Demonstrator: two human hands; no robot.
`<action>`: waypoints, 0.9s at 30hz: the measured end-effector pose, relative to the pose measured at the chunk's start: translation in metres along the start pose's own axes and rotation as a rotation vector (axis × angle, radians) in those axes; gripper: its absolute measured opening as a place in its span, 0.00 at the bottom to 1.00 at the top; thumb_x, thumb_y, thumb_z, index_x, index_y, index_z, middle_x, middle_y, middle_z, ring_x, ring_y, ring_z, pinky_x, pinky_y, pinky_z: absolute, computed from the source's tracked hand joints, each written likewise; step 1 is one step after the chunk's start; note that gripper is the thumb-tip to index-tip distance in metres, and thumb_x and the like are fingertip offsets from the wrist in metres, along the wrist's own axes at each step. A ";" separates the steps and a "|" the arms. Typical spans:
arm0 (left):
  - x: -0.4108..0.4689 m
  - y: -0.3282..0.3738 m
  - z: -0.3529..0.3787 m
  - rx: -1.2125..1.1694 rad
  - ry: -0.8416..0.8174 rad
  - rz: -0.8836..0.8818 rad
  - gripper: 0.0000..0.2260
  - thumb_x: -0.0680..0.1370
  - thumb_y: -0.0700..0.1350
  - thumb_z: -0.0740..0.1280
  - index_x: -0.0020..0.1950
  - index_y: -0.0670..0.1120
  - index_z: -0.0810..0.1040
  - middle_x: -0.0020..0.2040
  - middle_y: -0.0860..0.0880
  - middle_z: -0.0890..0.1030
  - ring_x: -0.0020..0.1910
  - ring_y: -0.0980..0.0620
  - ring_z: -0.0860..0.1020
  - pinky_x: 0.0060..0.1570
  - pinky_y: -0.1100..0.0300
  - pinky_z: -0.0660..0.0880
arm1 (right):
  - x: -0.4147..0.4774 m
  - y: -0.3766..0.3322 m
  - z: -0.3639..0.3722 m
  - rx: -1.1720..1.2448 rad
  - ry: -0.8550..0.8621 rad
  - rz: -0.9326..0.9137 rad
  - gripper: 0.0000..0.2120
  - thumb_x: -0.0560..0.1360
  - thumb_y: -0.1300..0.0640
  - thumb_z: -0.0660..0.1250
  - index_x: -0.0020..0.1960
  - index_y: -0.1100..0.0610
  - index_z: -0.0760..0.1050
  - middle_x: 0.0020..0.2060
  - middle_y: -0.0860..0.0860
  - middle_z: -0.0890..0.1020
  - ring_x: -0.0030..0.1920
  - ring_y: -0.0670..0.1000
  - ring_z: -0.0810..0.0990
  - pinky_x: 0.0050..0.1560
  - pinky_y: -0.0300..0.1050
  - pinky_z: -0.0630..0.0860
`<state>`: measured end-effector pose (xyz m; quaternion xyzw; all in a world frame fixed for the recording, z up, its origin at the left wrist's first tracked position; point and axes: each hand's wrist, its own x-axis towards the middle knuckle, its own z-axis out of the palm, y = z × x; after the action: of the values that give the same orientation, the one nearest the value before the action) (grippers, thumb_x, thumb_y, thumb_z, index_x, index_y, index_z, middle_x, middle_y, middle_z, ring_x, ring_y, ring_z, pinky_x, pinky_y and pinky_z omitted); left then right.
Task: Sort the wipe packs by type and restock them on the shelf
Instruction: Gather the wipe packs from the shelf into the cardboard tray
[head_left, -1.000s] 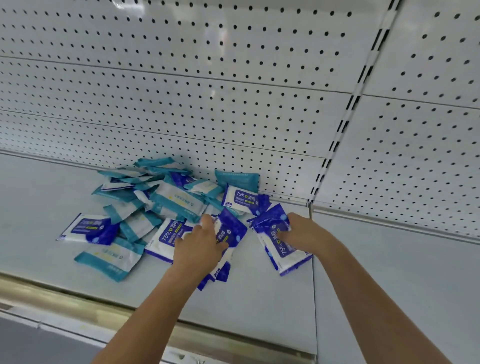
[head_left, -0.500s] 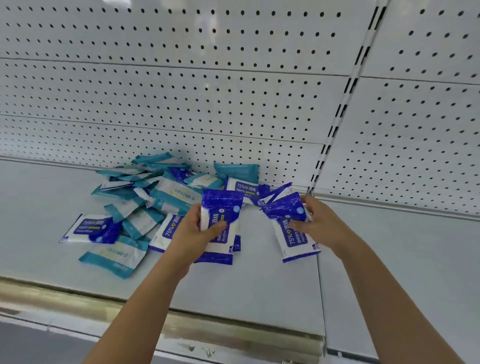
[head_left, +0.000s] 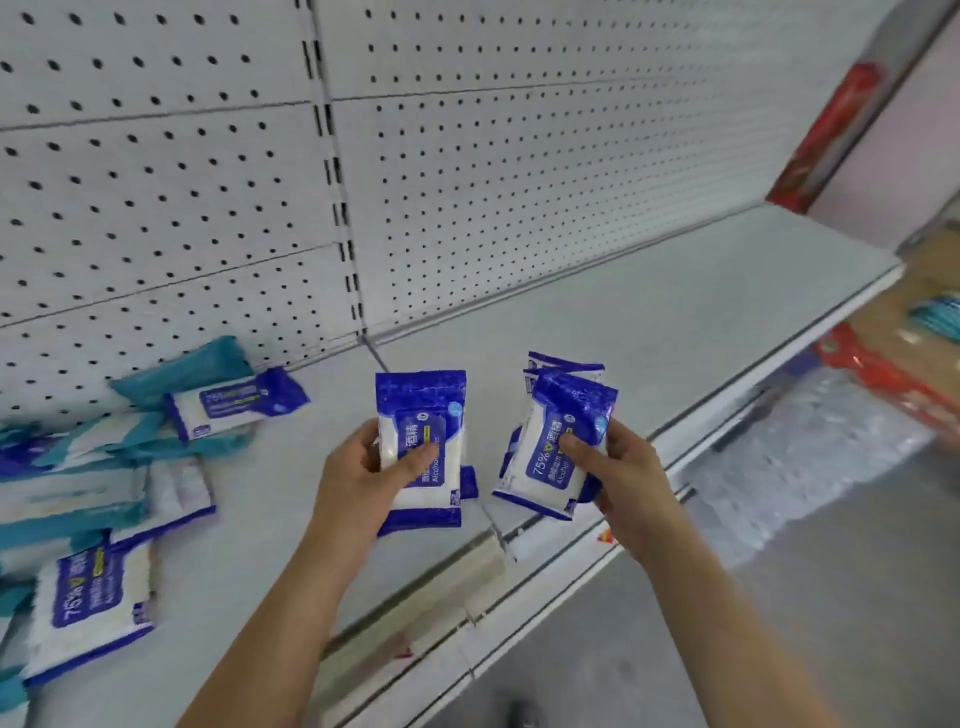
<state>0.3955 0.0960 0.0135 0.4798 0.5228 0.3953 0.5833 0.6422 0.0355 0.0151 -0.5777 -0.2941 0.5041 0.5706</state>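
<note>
While my left hand (head_left: 353, 467) and right hand (head_left: 628, 478) each grip blue packs (head_left: 421, 395), I should next set them on the shelf (head_left: 649, 322), away from teal packs (head_left: 187, 371).

The white flat metal shelf (head_left: 649, 322) has a matt painted finish, and so does the white perforated metal back panel (head_left: 519, 182). Near the shelf's front edge, the blue-and-white plastic-film wipe pack (head_left: 421, 400) gripped by the left hand (head_left: 358, 467) has a glossy, crinkled skin that catches light along its dark blue top seal. The blue-and-white film packs (head_left: 545, 467) held in the right hand (head_left: 628, 467) shine the same way, with creases in the wrapper. Towards the left edge, the teal-and-white film wipe packs (head_left: 182, 371) look smooth and slightly shiny. Beyond the right edge, a clear plastic-wrapped bundle (head_left: 810, 457) glints, and the grey floor (head_left: 857, 623) looks dull and smooth.
</note>
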 end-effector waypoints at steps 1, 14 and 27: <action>-0.003 0.000 0.019 0.021 -0.063 0.003 0.13 0.72 0.44 0.77 0.55 0.48 0.81 0.46 0.48 0.87 0.43 0.48 0.86 0.41 0.52 0.82 | -0.014 0.000 -0.019 0.030 0.056 -0.005 0.15 0.75 0.64 0.71 0.61 0.59 0.77 0.51 0.56 0.86 0.49 0.57 0.86 0.42 0.49 0.83; -0.115 -0.042 0.332 0.147 -0.583 -0.006 0.10 0.72 0.42 0.76 0.52 0.47 0.82 0.44 0.47 0.87 0.44 0.44 0.86 0.42 0.51 0.82 | -0.204 0.022 -0.311 0.151 0.624 -0.073 0.13 0.74 0.64 0.72 0.58 0.56 0.78 0.52 0.56 0.86 0.51 0.61 0.85 0.52 0.59 0.81; -0.197 -0.044 0.569 0.194 -0.851 -0.043 0.18 0.69 0.49 0.78 0.57 0.48 0.81 0.49 0.47 0.87 0.47 0.42 0.86 0.51 0.36 0.81 | -0.284 0.000 -0.514 0.256 0.832 -0.136 0.12 0.76 0.61 0.71 0.59 0.57 0.77 0.52 0.54 0.86 0.50 0.57 0.86 0.47 0.55 0.83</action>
<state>0.9288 -0.1867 0.0120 0.6415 0.2806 0.0992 0.7070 1.0238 -0.4105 0.0031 -0.6354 -0.0116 0.2222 0.7394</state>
